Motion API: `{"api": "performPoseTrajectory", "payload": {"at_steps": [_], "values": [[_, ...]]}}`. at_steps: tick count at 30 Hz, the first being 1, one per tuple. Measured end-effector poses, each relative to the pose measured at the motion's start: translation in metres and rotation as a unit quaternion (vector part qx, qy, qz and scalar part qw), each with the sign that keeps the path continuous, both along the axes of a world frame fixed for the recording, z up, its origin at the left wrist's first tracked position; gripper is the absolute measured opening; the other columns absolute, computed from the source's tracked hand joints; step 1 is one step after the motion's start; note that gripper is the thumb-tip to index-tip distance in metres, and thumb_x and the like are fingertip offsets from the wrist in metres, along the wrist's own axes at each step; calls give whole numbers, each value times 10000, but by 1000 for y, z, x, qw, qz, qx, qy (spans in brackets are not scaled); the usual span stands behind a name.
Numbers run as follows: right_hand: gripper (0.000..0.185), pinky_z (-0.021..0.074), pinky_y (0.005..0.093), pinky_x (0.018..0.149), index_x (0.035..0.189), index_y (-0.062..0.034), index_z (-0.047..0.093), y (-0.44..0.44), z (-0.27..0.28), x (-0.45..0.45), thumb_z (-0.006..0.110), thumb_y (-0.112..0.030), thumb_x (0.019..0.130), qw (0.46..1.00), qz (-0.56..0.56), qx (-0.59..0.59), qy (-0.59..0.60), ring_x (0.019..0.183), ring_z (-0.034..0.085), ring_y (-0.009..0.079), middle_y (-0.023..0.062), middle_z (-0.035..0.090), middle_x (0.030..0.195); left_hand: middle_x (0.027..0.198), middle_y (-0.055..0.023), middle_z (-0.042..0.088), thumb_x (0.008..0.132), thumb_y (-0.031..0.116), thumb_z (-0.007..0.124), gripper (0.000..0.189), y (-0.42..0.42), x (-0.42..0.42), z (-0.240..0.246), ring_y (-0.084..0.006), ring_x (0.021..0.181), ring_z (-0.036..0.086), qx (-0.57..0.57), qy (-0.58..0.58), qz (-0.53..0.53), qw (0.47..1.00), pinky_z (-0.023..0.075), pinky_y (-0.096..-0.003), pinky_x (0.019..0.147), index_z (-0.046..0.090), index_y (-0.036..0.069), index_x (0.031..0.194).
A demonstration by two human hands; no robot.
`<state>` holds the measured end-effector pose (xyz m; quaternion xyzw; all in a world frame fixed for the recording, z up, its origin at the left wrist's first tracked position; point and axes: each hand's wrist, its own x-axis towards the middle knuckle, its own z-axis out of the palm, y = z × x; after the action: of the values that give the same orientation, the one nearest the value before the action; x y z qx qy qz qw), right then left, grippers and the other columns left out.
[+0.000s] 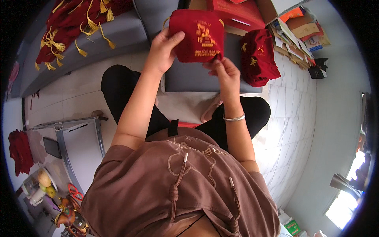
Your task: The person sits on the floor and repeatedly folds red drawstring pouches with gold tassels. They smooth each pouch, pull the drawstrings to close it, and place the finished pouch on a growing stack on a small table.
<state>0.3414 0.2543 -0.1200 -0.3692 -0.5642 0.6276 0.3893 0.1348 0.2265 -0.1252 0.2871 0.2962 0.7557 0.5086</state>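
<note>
A red cloth drawstring pouch [195,37] with gold lettering and gold cord is held up between my hands. My left hand [167,49] grips its left side, thumb on the front face. The fingertips of my right hand [226,69] pinch its lower right corner. Just right of the pouch, a stack of similar red pouches [259,59] lies on the grey padded seat [192,78]. More red cloth with gold tasselled cords [69,28] is heaped on the grey sofa [118,29] at the upper left.
Beyond the seat is a red box [237,11]. Flattened cardboard and packets [296,38] lean by the right wall. At the left are a glass-topped table [80,148], a dark phone-like device [52,147], red-handled scissors [75,192] and fruit [47,186].
</note>
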Motion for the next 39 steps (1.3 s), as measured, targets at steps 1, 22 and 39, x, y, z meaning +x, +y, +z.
{"api": "performPoseTrajectory", "payload": {"at_steps": [1, 22, 39], "values": [[202, 487, 243, 692, 1030, 25, 612, -1, -15, 1, 524, -144, 962, 999, 8, -32, -31, 817, 657, 129, 84, 701, 891, 1027, -54, 662, 871, 153, 676, 219, 0, 1, -16, -135, 940, 621, -107, 61, 18, 992, 509, -319, 845, 623, 41, 1052], [275, 484, 267, 697, 1134, 17, 533, 0, -73, 20, 483, -176, 945, 939, 137, -231, -216, 850, 688, 195, 142, 709, 946, 714, -134, 653, 810, 331, 746, 425, -34, 21, -91, -196, 466, 624, -468, 310, -43, 826, 478, -280, 374, 539, -34, 876], [310, 514, 357, 767, 1140, 10, 573, 31, -62, 11, 548, -226, 941, 884, -13, 308, -352, 914, 661, 329, 170, 672, 1025, 1186, -182, 569, 887, 140, 622, 272, -16, -3, -114, -330, 1040, 569, -209, 638, 273, 689, 460, -397, 861, 598, -9, 1114]]}}
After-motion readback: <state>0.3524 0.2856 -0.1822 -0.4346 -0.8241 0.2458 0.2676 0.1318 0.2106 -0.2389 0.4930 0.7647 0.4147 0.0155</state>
